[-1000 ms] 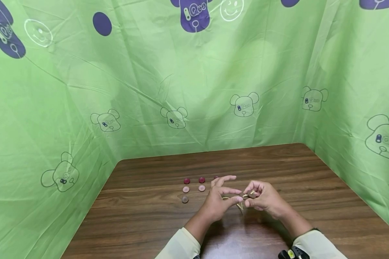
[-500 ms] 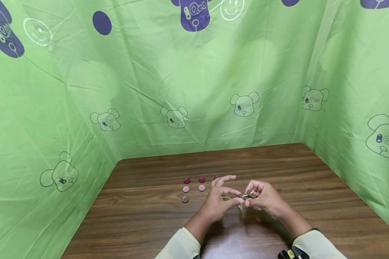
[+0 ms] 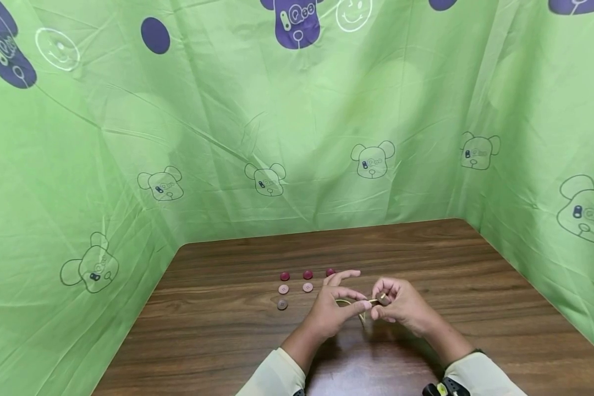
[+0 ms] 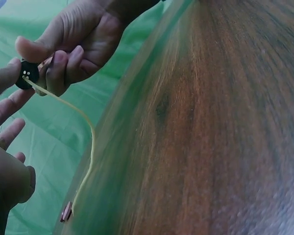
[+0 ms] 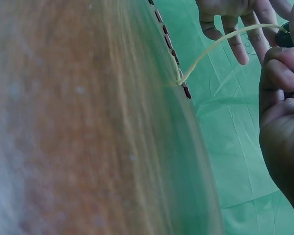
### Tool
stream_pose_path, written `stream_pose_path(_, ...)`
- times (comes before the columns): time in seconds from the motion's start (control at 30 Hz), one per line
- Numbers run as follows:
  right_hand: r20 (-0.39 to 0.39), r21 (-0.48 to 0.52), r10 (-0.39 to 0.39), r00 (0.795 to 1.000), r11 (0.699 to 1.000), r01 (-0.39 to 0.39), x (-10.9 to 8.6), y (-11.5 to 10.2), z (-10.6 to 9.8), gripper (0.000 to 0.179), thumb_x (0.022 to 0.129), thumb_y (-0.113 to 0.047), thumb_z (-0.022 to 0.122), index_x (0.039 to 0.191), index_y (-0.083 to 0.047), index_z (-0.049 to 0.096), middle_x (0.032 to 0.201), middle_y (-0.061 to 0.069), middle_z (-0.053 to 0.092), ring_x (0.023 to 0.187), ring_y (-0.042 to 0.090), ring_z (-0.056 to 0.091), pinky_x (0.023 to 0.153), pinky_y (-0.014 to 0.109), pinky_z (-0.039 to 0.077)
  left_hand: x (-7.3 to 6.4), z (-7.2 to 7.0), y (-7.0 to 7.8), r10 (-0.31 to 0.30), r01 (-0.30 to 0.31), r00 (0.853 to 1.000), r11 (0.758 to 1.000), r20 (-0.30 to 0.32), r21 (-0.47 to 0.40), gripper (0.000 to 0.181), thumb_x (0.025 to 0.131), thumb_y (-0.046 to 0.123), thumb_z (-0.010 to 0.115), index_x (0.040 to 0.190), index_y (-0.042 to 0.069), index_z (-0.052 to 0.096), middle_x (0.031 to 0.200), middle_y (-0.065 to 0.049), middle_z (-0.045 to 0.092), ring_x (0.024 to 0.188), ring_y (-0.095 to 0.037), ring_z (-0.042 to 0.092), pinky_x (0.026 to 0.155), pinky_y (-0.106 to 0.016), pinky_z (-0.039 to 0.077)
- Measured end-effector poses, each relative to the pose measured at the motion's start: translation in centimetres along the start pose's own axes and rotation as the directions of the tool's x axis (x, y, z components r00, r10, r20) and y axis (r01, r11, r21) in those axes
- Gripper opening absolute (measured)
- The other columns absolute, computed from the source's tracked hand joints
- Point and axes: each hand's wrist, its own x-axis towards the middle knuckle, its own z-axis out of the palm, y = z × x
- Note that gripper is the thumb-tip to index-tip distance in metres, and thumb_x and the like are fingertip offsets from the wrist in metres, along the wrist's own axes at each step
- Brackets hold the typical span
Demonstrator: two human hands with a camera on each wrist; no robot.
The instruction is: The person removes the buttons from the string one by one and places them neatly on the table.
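A brown button is pinched between the thumb and fingers of my right hand, above the table. A pale yellow cord runs from it to my left hand, whose thumb and index finger pinch it. The other left fingers stretch away. In the left wrist view the button looks dark, with the cord coming out of a hole and drooping towards the table. In the right wrist view the dark button is partly hidden by my right hand.
On the wooden table, left of my hands, lie three dark red buttons, two pink buttons and one brown button. A green printed cloth surrounds the table's back and sides.
Earlier two brown buttons showed between my hands; now one is seen at my right fingers, with bare cord between it and my left fingertips. The buttons on the table stay put.
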Motion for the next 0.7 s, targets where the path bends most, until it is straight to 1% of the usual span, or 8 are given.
stream_pose_path(0.1,-0.008,-0.025,0.016,1.0,1.0,-0.016,0.0,-0.08,0.06,0.039,0.086,-0.002,0.09,0.096,0.012,0.055,0.074,-0.017,0.054,0.06,-0.005,0.05,0.052,0.015,0.042,-0.04,0.05,0.05,-0.011,0.011,1.0,1.0,-0.008,-0.003,0.013,0.091,0.022,0.088,0.096,0.01,0.087,0.156,0.007,0.061,0.157,-0.03,0.034,0.127,-0.065,0.022)
stream_pose_path(0.17,-0.014,-0.03,0.042,0.999,0.999,-0.042,0.01,-0.18,0.1,0.039,0.086,0.0,0.089,0.099,0.014,0.055,0.075,-0.017,0.055,0.06,-0.005,0.05,0.052,0.014,0.042,-0.04,0.01,0.02,-0.014,0.014,1.0,1.0,-0.018,-0.004,0.013,0.09,0.022,0.088,0.096,0.01,0.087,0.156,0.006,0.061,0.158,-0.031,0.033,0.127,-0.067,0.021)
stream_pose_path(0.27,-0.011,-0.042,0.112,0.994,0.993,-0.113,0.02,-0.32,0.14,0.039,0.088,0.004,0.085,0.106,0.018,0.053,0.076,-0.015,0.06,0.057,-0.003,0.051,0.052,0.014,0.042,0.0,-0.09,-0.18,-0.021,0.021,0.999,1.0,-0.042,-0.005,0.013,0.088,0.023,0.088,0.095,0.011,0.087,0.157,0.006,0.06,0.158,-0.031,0.031,0.127,-0.067,0.02)
stream_pose_path(0.33,-0.007,-0.058,0.161,0.987,0.985,-0.161,0.02,-0.33,0.13,0.036,0.091,0.005,0.081,0.111,0.018,0.053,0.077,-0.013,0.064,0.056,-0.002,0.051,0.05,0.014,0.042,0.05,-0.21,-0.33,-0.026,0.026,0.998,1.0,-0.061,-0.003,0.013,0.087,0.022,0.088,0.095,0.011,0.087,0.157,0.006,0.06,0.157,-0.03,0.033,0.126,-0.064,0.022)
stream_pose_path(0.4,0.001,-0.073,0.195,0.981,0.978,-0.194,0.02,-0.33,0.11,0.034,0.095,0.006,0.077,0.115,0.018,0.053,0.079,-0.01,0.067,0.054,-0.001,0.052,0.048,0.015,0.042,0.09,-0.35,-0.41,-0.029,0.029,0.997,1.0,-0.075,-0.004,0.012,0.087,0.021,0.088,0.095,0.011,0.087,0.157,0.005,0.06,0.155,-0.03,0.034,0.125,-0.06,0.025)
stream_pose_path(0.5,0.01,-0.073,0.21,0.978,0.975,-0.209,0.03,-0.35,0.09,0.031,0.097,0.006,0.073,0.119,0.017,0.054,0.082,-0.008,0.069,0.056,0.0,0.053,0.049,0.015,0.043,0.1,-0.59,-0.47,-0.031,0.031,0.996,1.0,-0.086,-0.005,0.012,0.086,0.02,0.088,0.095,0.012,0.087,0.157,0.004,0.06,0.152,-0.03,0.037,0.123,-0.056,0.028)
stream_pose_path(0.7,0.03,-0.032,0.194,0.981,0.981,-0.193,0.02,-0.44,-0.03,0.031,0.1,0.003,0.072,0.124,0.017,0.057,0.087,-0.008,0.07,0.059,0.0,0.056,0.05,0.015,0.044,0.15,-0.93,-0.52,-0.04,0.04,0.994,0.999,-0.106,-0.006,0.013,0.085,0.021,0.089,0.095,0.013,0.087,0.159,0.005,0.059,0.155,-0.029,0.035,0.126,-0.066,0.022)
